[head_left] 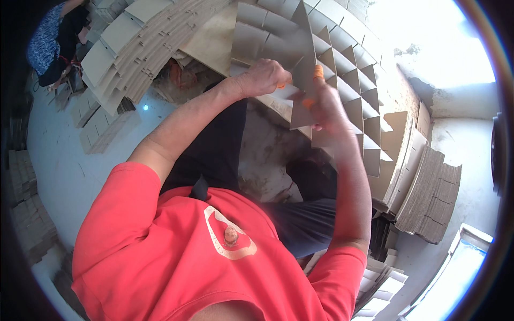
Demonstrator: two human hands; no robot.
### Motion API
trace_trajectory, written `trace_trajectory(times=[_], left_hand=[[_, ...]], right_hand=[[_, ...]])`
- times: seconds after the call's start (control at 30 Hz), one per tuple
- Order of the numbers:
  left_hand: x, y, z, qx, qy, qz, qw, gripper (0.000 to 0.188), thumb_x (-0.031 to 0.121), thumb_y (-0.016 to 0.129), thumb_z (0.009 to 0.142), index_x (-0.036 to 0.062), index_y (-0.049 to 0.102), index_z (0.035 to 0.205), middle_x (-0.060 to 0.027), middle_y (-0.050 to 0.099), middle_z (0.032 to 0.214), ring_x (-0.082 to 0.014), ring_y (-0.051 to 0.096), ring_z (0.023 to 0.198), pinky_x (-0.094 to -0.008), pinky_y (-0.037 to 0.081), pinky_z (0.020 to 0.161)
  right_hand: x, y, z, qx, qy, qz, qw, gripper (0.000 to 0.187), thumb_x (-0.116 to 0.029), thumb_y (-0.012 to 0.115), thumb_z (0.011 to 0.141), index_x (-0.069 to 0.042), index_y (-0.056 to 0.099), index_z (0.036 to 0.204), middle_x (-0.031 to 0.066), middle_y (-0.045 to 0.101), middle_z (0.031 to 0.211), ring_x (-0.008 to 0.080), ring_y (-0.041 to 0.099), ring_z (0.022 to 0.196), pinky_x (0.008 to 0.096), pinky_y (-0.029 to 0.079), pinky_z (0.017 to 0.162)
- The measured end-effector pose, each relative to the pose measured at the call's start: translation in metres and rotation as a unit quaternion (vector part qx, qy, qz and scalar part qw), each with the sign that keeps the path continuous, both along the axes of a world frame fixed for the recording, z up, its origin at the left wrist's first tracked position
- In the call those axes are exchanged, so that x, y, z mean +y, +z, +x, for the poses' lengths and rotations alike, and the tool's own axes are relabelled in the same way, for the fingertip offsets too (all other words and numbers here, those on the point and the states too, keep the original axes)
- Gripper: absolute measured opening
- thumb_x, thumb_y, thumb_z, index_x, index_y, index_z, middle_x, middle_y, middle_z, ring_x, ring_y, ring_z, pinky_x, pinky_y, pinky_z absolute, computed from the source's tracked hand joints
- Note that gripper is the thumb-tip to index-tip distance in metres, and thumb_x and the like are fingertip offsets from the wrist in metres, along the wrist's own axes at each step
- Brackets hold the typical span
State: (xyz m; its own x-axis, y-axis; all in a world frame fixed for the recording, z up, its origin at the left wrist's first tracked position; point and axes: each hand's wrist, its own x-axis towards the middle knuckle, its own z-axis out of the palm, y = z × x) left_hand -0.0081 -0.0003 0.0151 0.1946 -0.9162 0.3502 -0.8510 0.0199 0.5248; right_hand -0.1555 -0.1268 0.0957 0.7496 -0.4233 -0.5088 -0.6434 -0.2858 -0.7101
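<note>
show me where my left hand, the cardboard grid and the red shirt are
left hand (261, 77): head view, on the back of the hand
cardboard grid (349, 80): head view, on one of its inner walls, near the middle
red shirt (198, 267): head view, on the plain front beside the emblem

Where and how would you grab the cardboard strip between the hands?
Maybe pinch the strip across its flat faces at the near end, coming from the near side: it's thin, and that end seems to jut out from the grid.
</note>
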Motion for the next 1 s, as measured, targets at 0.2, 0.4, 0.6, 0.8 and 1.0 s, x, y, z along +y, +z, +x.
trace_trajectory(times=[0.2,0.4,0.6,0.8,1.0], left_hand=[[-0.002,0.006,0.001,-0.025,0.017,0.043,0.999,0.007,0.013,0.058,0.075,0.0071,0.062,0.076,-0.0128,0.062,0.07,-0.032,0.062,0.072,-0.0424,0.047,0.066],[-0.007,0.025,0.013,0.03,-0.015,0.106,0.994,0.023,0.029,0.068,0.078,0.008,0.069,0.087,-0.013,0.064,0.073,-0.0309,0.063,0.079,-0.0408,0.048,0.072],[-0.035,0.031,0.056,-0.057,0.108,-0.023,0.992,0.037,0.028,0.071,0.076,0.004,0.066,0.105,-0.0115,0.066,0.094,-0.0281,0.06,0.093,-0.04,0.048,0.081],[-0.05,0.007,0.089,-0.093,0.067,-0.111,0.987,0.052,0.025,0.068,0.081,0.0045,0.053,0.126,-0.0121,0.058,0.12,-0.0303,0.051,0.114,-0.0377,0.043,0.095],[-0.069,0.002,0.079,-0.176,0.047,0.036,0.983,0.061,0.039,0.06,0.087,0.0076,0.043,0.137,-0.01,0.042,0.143,-0.0317,0.031,0.136,-0.0407,0.034,0.107]], right_hand=[[0.006,-0.033,-0.023,-0.057,0.142,-0.226,0.962,0.073,0.007,0.046,0.08,0.008,0.01,0.143,0.0236,0.062,0.087,0.0368,0.063,0.08,0.0439,0.049,0.065],[0.011,-0.031,-0.035,-0.131,0.153,-0.3,0.932,0.073,0.006,0.051,0.076,-0.003,0.026,0.144,0.0243,0.062,0.084,0.0411,0.061,0.082,0.0462,0.047,0.069],[0.007,-0.064,-0.034,-0.098,0.127,-0.275,0.948,0.079,0.009,0.052,0.074,-0.003,0.021,0.146,0.0259,0.062,0.089,0.0425,0.06,0.086,0.0453,0.046,0.073],[-0.025,-0.025,-0.067,-0.216,-0.04,-0.386,0.896,0.04,-0.013,0.064,0.086,-0.011,0.056,0.126,0.0162,0.064,0.081,0.035,0.063,0.07,0.0411,0.05,0.063],[-0.14,-0.018,-0.219,0.027,-0.178,-0.655,0.734,0.027,-0.013,0.057,0.09,-0.003,0.059,0.115,0.0143,0.062,0.098,0.0314,0.061,0.092,0.0407,0.05,0.078]])
